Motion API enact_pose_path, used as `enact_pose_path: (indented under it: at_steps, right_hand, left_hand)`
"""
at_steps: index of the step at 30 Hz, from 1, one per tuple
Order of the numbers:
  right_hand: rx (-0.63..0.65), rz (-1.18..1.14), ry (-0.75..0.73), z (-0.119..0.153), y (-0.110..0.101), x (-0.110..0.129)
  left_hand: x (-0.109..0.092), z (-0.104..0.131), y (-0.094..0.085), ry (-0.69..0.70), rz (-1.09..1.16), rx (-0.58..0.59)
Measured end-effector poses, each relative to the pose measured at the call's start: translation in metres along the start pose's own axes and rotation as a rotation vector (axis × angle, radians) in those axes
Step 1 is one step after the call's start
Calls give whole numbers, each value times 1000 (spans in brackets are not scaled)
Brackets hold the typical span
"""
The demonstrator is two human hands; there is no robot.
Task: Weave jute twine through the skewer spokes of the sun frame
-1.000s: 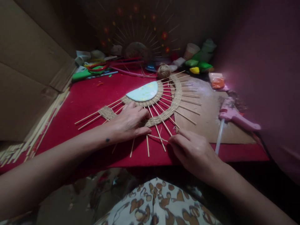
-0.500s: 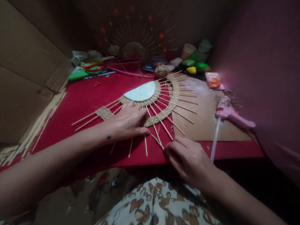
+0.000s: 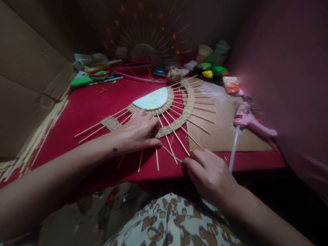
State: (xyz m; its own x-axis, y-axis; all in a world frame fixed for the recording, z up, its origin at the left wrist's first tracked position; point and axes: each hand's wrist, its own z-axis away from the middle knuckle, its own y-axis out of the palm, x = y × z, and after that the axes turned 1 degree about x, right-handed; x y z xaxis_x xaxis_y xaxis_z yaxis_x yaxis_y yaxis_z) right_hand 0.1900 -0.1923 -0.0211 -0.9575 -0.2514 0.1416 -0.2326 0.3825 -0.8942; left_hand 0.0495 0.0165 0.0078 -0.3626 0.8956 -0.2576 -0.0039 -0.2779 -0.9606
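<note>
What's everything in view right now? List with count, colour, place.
woven fan piece: 1, tan cord on pale sticks, centre of the table
half-disc: 1, pale blue-white, at the fan's hub
cord end: 1, tan, between the near sticks, pinched by the right hand
twine ball: 1, tan, behind the fan
red cloth: 1, red, covering the table
cardboard sheet: 1, brown, right of the fan
glue gun: 1, pink, on the sheet's right edge
glue stick: 1, whitish, at the gun's near end
loose sticks: many, pale, far left
left hand: flat on the weave
right hand: pinch grip on the cord end
</note>
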Motion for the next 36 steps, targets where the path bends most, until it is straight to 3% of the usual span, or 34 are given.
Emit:
enact_pose_path:
  at_steps: [9, 14, 17, 21, 31, 36]
  right_hand:
    - [-36, 266, 18, -25, -11, -27]
    - [158, 373, 97, -59, -10, -54]
    - [281, 351, 208, -73, -8, -64]
    - [335, 230, 298, -72, -7, -70]
    - [231, -102, 295, -58, -4, -79]
    - [237, -83, 255, -57, -3, -75]
  left_hand:
    - [3, 3, 1, 0, 33, 1]
    - [3, 2, 1, 4, 24, 10]
    - [3, 3, 3, 34, 4, -6]
    - [4, 4, 4, 47, 9, -46]
    - [16, 4, -5, 46, -13, 33]
    - [12, -1, -10, 127, -101, -95]
